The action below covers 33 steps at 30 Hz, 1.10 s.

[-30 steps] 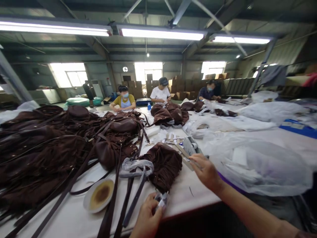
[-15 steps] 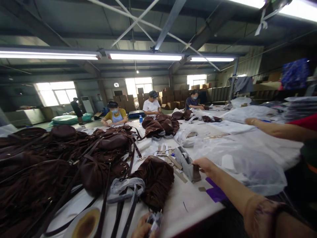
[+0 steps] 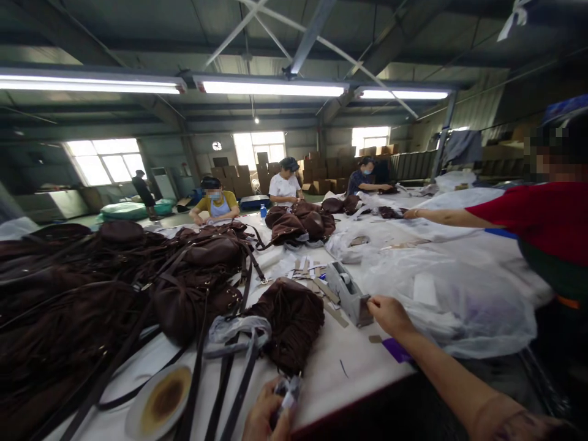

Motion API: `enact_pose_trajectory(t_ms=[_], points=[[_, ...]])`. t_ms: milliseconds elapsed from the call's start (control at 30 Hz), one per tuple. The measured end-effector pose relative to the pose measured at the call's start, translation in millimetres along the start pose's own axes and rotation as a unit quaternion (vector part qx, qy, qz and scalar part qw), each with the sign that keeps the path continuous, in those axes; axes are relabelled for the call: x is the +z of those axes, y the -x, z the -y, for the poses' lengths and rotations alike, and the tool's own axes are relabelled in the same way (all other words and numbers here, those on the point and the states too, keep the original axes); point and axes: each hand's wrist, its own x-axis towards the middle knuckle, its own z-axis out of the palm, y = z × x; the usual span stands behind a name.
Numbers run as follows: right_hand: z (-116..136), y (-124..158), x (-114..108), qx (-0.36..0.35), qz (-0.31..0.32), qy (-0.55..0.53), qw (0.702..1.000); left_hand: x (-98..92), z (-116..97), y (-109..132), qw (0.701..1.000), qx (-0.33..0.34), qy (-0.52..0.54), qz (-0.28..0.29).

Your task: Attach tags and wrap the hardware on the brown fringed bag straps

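Observation:
My left hand (image 3: 266,413) is closed around a strap end wrapped in clear plastic (image 3: 288,392) at the bottom middle. Just above it a dark brown fringed bag (image 3: 294,321) lies on the table, its strap partly covered in crumpled plastic film (image 3: 236,337). My right hand (image 3: 389,315) is pinched at the near end of a grey tape dispenser (image 3: 344,291), where the tape comes off; the strip itself hardly shows. A purple piece (image 3: 396,350) lies under my right wrist at the table edge.
Brown bags (image 3: 78,306) are heaped on the left. A stained white dish (image 3: 158,401) lies near the front. Card strips (image 3: 310,269) lie behind the dispenser, and clear plastic bags (image 3: 463,300) spread to the right. A co-worker in red (image 3: 542,214) reaches across; others work opposite.
The view has shifted slightly. My right hand stays at the dispenser's end and my left hand keeps its hold. The co-worker in red has leaned in, reaching farther across the table.

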Motion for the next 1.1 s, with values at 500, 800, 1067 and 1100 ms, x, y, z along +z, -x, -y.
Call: enact_pose_trajectory(t_ms=[500, 800, 1067, 1100], points=[[42.8, 103.6, 26.3, -0.050, 0.275, -0.073, 0.957, 4.8, -34.4, 13.9, 0.999, 0.011, -0.036, -0.025], [105.0, 172.1, 89.2, 0.031, 0.400, -0.219, 0.889, 16.0, -30.7, 27.3, 0.993, 0.061, -0.100, -0.031], [98.0, 167.5, 96.1, 0.083, 0.395, -0.200, 0.893, 20.9, -26.4, 30.5, 0.983, 0.094, -0.151, -0.034], [97.5, 167.3, 97.0, 0.094, 0.397, -0.193, 0.892, 22.5, -24.7, 30.9, 0.981, 0.101, -0.162, -0.033]])
